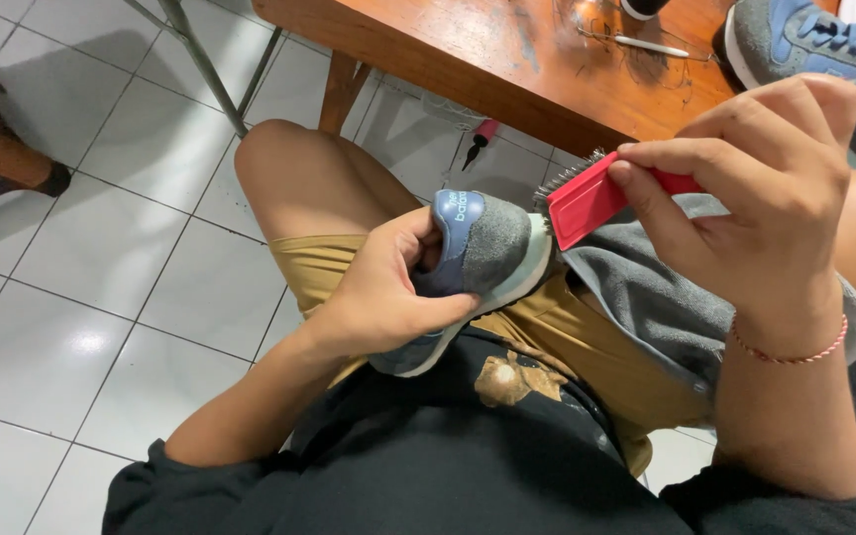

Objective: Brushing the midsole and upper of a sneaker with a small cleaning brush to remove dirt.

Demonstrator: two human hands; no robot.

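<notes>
Our left hand (380, 297) is closed around a grey and blue shoe (473, 267), fingers tucked into its opening, holding it over our lap with the heel turned up. Our right hand (755, 198) grips a red brush (587, 203), whose bristles touch the heel just right of the left hand. A grey cloth (646, 297) lies under the right hand. Beyond it, a second shoe (814, 45) sits on the table (448, 50).

A scuffed wooden surface (468, 50) carries a blue-and-grey sneaker (814, 50) and a thin white pen-like tool (651, 46). Below it, a pink-handled tool (481, 140) lies on the white tiled floor (101, 277).
</notes>
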